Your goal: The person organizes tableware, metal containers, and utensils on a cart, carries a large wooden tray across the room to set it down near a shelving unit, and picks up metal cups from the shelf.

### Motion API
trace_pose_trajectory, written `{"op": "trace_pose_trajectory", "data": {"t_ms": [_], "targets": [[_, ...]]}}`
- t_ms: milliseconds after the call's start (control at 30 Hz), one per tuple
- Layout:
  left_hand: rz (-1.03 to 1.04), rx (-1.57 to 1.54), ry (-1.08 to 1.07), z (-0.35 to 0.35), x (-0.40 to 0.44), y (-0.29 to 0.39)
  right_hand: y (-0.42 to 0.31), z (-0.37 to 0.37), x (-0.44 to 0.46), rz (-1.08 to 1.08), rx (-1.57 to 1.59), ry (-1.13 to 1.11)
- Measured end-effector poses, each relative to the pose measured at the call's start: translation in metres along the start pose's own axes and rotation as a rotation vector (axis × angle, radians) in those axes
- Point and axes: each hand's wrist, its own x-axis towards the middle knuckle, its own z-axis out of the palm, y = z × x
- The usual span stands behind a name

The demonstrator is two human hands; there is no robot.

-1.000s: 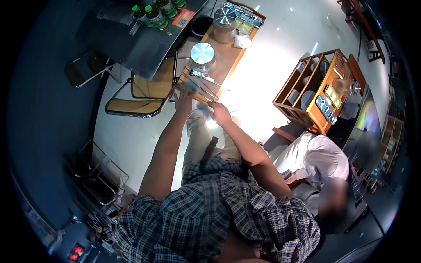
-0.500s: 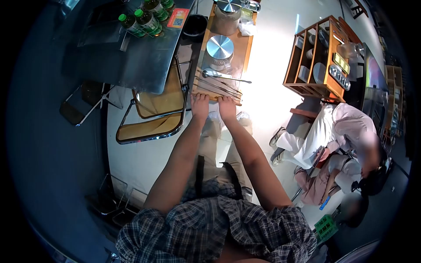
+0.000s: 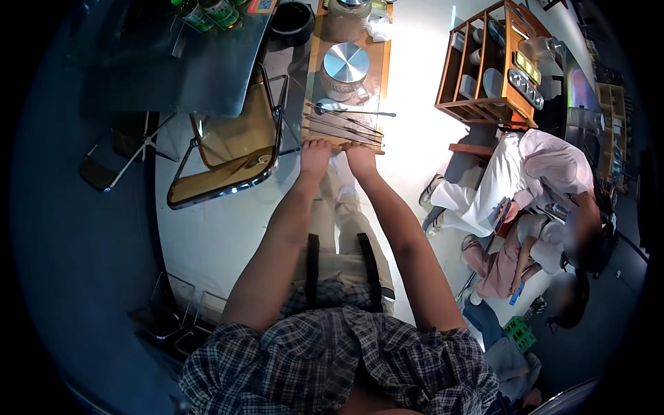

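Note:
Side by side, my left hand [image 3: 316,158] and my right hand [image 3: 360,160] grip the near edge of a long, narrow wooden table or cart [image 3: 378,72], fingers curled over the top. Just beyond them lie several thin, long-handled metal utensils [image 3: 346,128], their exact kind unclear. A long-handled spoon or ladle [image 3: 356,112] rests across the top behind these. Farther back stands a clear jar [image 3: 340,86] with a shiny metal lid [image 3: 346,62]. Another lidded jar [image 3: 344,26] is at the far end, beside a crumpled white plastic bag [image 3: 379,29].
Left: a dark metal table [image 3: 166,83] with green-capped bottles [image 3: 221,12], a folding chair [image 3: 228,180] close by, and a black bin [image 3: 292,24]. Right: a wooden shelf unit [image 3: 477,69] and seated people [image 3: 546,155]. A green crate [image 3: 520,334] is at lower right.
The metal table, chair, bin and shelf unit have shifted up and left in view, more than the wooden table under my hands. My legs have changed stance; both hands keep their hold.

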Motion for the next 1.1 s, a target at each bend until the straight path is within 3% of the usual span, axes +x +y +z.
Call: {"op": "trace_pose_trajectory", "data": {"t_ms": [133, 200, 633, 733, 900, 967, 1067, 1100], "targets": [[0.077, 0.031, 0.126, 0.007, -0.032, -0.002, -0.015, 0.001, -0.025, -0.020, -0.017, -0.029], [0.071, 0.009, 0.036, 0.005, -0.046, 0.001, -0.022, 0.004, -0.040, -0.032, -0.013, -0.023], [0.096, -0.035, 0.016, 0.008, -0.106, -0.012, -0.057, 0.025, -0.081, -0.142, -0.021, -0.027], [0.075, -0.025, -0.042, 0.014, -0.101, -0.012, -0.054, 0.029, -0.078, -0.173, -0.041, 0.016], [-0.110, -0.034, -0.363, -0.001, -0.093, 0.002, -0.065, 0.015, -0.083, -0.154, -0.003, 0.006], [-0.159, -0.102, -0.226, -0.010, -0.090, 0.011, -0.055, 0.004, -0.076, -0.158, 0.000, 0.055], [-0.277, -0.250, 0.026, -0.023, -0.093, 0.018, -0.028, -0.021, -0.057, -0.152, 0.158, -0.156], [-0.339, -0.333, 0.144, -0.026, -0.092, 0.023, -0.013, -0.027, -0.052, -0.177, 0.254, -0.006]]}}
